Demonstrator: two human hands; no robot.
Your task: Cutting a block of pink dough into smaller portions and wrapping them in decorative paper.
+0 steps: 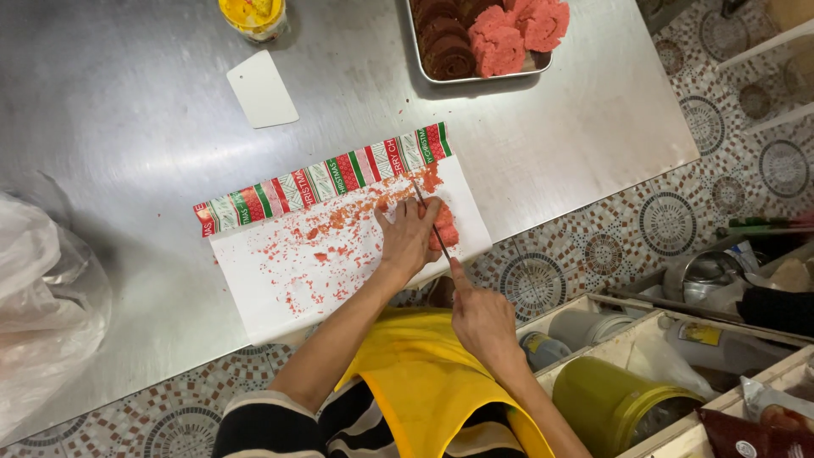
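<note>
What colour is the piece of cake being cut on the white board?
Pinkish red, like the crumbs; the cake piece shows in the head view, under the left hand.

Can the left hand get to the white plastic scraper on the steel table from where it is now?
Probably yes. The left hand presses the pink cake piece, and bare steel table lies between it and the white scraper; it must let go first.
</note>
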